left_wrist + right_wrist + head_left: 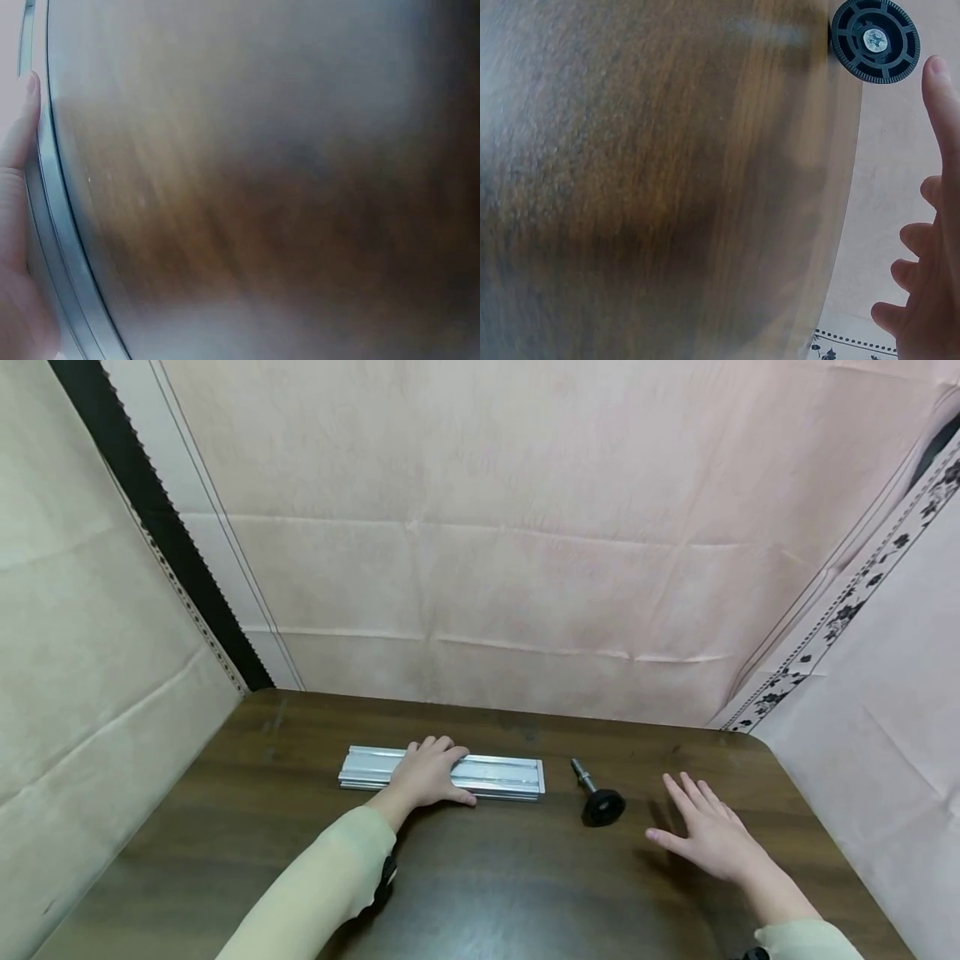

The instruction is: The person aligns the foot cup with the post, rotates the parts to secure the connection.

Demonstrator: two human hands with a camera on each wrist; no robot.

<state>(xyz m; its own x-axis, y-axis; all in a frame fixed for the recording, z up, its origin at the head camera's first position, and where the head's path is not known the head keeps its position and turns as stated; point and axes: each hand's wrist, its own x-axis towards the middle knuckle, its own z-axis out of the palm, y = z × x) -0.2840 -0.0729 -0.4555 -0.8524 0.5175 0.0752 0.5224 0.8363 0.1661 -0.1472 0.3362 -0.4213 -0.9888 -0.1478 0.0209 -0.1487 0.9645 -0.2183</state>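
Step in hand, as I read it: left hand (426, 777) securing the metal rail (502, 774), right hand (708, 835) standing by near the black-based bolt (603, 807). Rail lies flat on the far part of the table (525, 877), left of centre, long side running left to right; bolt is just right of it, not touching, shank pointing far and left, round base at the near right end. Left grip is clamped across the rail's width: thumb on the near side, fingers over the far edge. Right grip is apart, fingers spread, nothing held, above the table right of the bolt. Next move probably calls for a firm left hold to lift or turn the rail, and the right coming left and down to pinch the bolt by base or shank; base is round, so it could roll if nudged. View differences: head gives the whole layout plus the bolt's shank. Left wrist adds the thumb lying along the rail's grooved side, but its other fingers are out of frame and the table is blurred. Right wrist shows the base's spoked underside with a cross-head screw (875, 40) in the middle, unreadable from the head, and confirms a gap between thumb and base.
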